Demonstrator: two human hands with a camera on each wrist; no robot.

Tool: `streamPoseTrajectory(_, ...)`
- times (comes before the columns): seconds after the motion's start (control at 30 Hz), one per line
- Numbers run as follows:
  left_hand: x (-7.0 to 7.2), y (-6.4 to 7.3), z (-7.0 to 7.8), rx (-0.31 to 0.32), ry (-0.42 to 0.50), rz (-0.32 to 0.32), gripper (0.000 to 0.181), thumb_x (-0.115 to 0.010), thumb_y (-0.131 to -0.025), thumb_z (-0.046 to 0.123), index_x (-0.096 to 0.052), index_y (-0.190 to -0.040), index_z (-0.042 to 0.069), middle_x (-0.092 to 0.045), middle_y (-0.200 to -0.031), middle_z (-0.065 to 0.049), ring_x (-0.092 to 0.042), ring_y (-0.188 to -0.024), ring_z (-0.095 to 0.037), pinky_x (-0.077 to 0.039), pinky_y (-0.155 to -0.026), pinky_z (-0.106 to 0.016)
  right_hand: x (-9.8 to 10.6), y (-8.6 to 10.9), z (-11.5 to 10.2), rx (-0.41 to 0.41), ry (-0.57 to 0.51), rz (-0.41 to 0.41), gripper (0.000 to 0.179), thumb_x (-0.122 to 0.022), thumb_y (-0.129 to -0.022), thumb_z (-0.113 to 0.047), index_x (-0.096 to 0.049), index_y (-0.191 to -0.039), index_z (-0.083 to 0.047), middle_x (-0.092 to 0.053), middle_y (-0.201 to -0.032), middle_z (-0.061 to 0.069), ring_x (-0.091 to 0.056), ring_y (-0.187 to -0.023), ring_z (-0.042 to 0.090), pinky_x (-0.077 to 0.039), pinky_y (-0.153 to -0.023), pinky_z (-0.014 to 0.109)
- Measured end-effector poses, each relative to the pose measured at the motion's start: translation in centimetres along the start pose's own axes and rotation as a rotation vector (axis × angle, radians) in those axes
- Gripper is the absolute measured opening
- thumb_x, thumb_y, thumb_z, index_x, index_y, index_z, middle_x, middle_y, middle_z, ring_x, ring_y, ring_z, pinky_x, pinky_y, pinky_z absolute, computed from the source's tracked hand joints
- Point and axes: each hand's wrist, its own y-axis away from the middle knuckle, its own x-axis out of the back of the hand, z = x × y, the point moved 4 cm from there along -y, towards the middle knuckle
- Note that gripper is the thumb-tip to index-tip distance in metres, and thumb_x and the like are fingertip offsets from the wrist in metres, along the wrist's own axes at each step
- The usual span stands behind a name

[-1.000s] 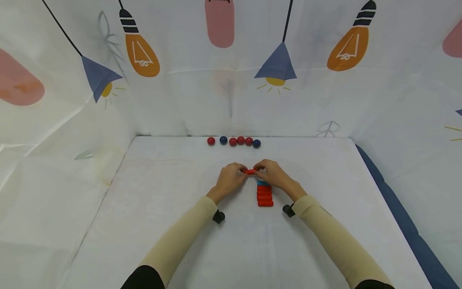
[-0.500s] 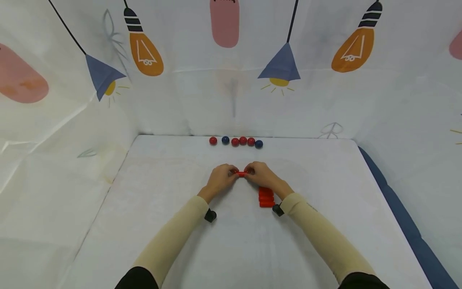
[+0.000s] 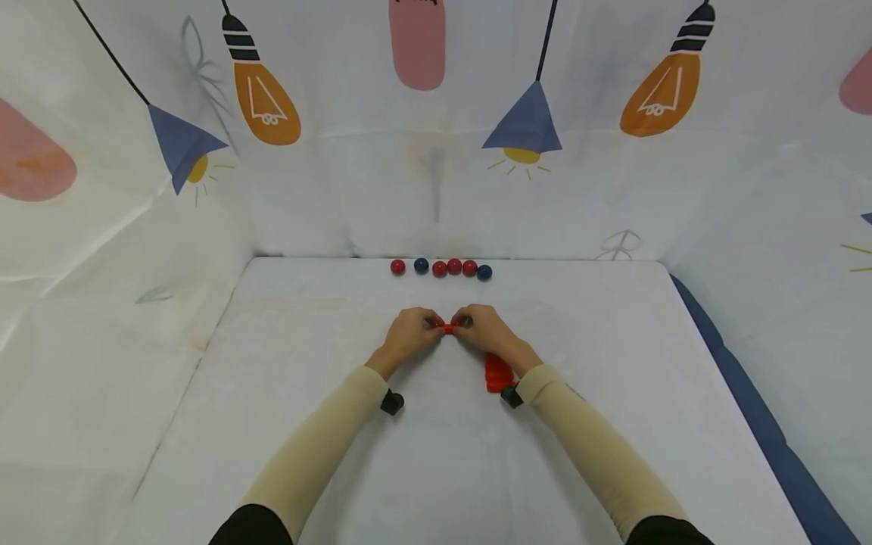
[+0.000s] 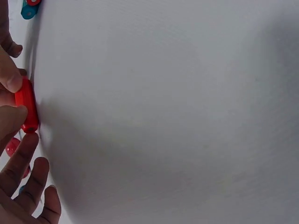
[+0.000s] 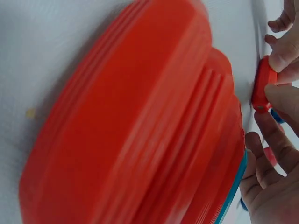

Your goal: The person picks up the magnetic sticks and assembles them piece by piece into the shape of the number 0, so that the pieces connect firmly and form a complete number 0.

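Observation:
A short red plastic bar [image 3: 449, 329] with rounded edges lies crosswise between my hands. My left hand [image 3: 411, 336] pinches one end of it between thumb and finger, and my right hand [image 3: 487, 333] pinches the other. In the left wrist view the bar [image 4: 27, 105] shows close over the white tabletop, my lower fingers spread apart. A row of similar red bars [image 3: 499, 372] lies side by side near my right wrist, partly covered by it. Up close in the right wrist view, these grooved red bars [image 5: 131, 116] end in a blue one [image 5: 232, 189].
Along the back edge of the white table [image 3: 327, 393] sit several small balls: red ones [image 3: 454, 266] and dark blue ones [image 3: 484, 272]. Behind them hangs a white cloth [image 3: 381, 189] printed with lamps and bulbs. Dark blue fabric [image 3: 742, 386] runs beside the right edge.
Both hands have moved left with the red bar between them, away from the row of bars. My right wrist now covers part of that row, including its blue end.

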Motion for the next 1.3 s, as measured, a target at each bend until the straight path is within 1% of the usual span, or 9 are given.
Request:
streamPoseTrajectory(0.23,0.3,-0.2,0.4,0.006,-0.012,-0.031,0.015,-0.076,-0.093,0.017,-0.076,-0.106,0.011,-0.075,-0.1,-0.005,-0.068,-0.097,-0.021,-0.057,-0.093,-0.041,-0.1,-0.3,-0.1,0.017,-0.011,-0.003,0.018,-0.075,-0.093,-0.013,-0.077,-0.11,-0.009,-0.074,-0.102,0.006,-0.064,-0.093,0.021,-0.055,-0.09,0.038)
streamPoseTrajectory(0.37,0.8,-0.8,0.4,0.038,-0.035,-0.082,0.013,-0.075,-0.094,0.015,-0.075,-0.106,0.011,-0.073,-0.097,-0.005,-0.065,-0.09,-0.02,-0.056,-0.087,-0.038,0.1,-1.1,-0.2,0.023,-0.022,-0.004,0.017,-0.076,-0.092,-0.014,-0.078,-0.109,-0.01,-0.074,-0.101,0.005,-0.064,-0.092,0.02,-0.055,-0.088,0.036)
streamPoseTrajectory(0.57,1.2,-1.0,0.0,0.082,-0.048,-0.12,0.015,-0.074,-0.094,0.014,-0.074,-0.109,0.012,-0.073,-0.102,-0.008,-0.065,-0.093,-0.022,-0.056,-0.089,-0.04,0.4,-1.6,-0.9,0.029,-0.037,-0.034,0.017,-0.077,-0.091,-0.014,-0.078,-0.108,-0.009,-0.075,-0.102,0.005,-0.065,-0.095,0.022,-0.055,-0.09,0.038)
streamPoseTrajectory(0.7,1.1,-1.0,-0.1,0.056,-0.032,-0.118,0.015,-0.073,-0.095,0.014,-0.074,-0.109,0.011,-0.073,-0.102,-0.008,-0.065,-0.092,-0.021,-0.056,-0.089,-0.039,0.4,-1.5,-0.9,0.015,-0.016,-0.042,0.018,-0.076,-0.091,-0.015,-0.078,-0.108,-0.01,-0.074,-0.102,0.006,-0.065,-0.096,0.023,-0.055,-0.089,0.038)
streamPoseTrajectory(0.83,1.1,-0.9,-0.4,0.027,-0.019,-0.141,0.016,-0.073,-0.095,0.016,-0.074,-0.11,0.011,-0.074,-0.104,-0.008,-0.067,-0.095,-0.021,-0.057,-0.091,-0.039,0.1,-1.3,-0.8,-0.005,-0.014,-0.057,0.018,-0.076,-0.092,-0.016,-0.077,-0.109,-0.01,-0.074,-0.102,0.005,-0.065,-0.095,0.022,-0.056,-0.088,0.037)
streamPoseTrajectory(0.97,1.7,-1.2,-1.0,0.028,-0.008,-0.165,0.019,-0.072,-0.096,0.022,-0.074,-0.112,0.011,-0.075,-0.105,-0.007,-0.067,-0.093,-0.019,-0.057,-0.088,-0.035,-0.1,-1.1,-0.6,-0.013,-0.03,-0.064,0.019,-0.076,-0.093,-0.017,-0.078,-0.11,-0.01,-0.074,-0.105,0.006,-0.065,-0.096,0.023,-0.056,-0.089,0.038)
streamPoseTrajectory(1.1,3.4,-2.3,-1.7,0.05,-0.021,-0.117,0.025,-0.07,-0.098,0.03,-0.073,-0.114,0.012,-0.073,-0.105,-0.007,-0.066,-0.086,-0.019,-0.057,-0.078,-0.032,-0.1,-1.1,-0.2,-0.047,-0.049,-0.052,0.02,-0.076,-0.093,-0.018,-0.078,-0.111,-0.01,-0.074,-0.108,0.006,-0.064,-0.098,0.023,-0.057,-0.09,0.038)
streamPoseTrajectory(1.2,5.2,-3.1,-2.2,0.07,-0.057,-0.037,0.025,-0.07,-0.098,0.032,-0.072,-0.114,0.012,-0.072,-0.104,-0.008,-0.065,-0.083,-0.022,-0.056,-0.072,-0.032,-0.1,-1.2,-0.1,-0.057,-0.053,-0.058,0.02,-0.076,-0.093,-0.019,-0.078,-0.112,-0.01,-0.073,-0.109,0.006,-0.064,-0.099,0.023,-0.057,-0.09,0.039)
streamPoseTrajectory(1.3,7.0,-3.9,-3.0,0.088,-0.061,0.073,0.023,-0.07,-0.098,0.03,-0.071,-0.113,0.012,-0.071,-0.104,-0.008,-0.063,-0.087,-0.022,-0.055,-0.073,-0.034,-0.1,-1.3,-0.2,-0.056,-0.057,-0.07,0.02,-0.075,-0.094,-0.02,-0.077,-0.112,-0.011,-0.073,-0.111,0.006,-0.064,-0.1,0.024,-0.056,-0.091,0.039)
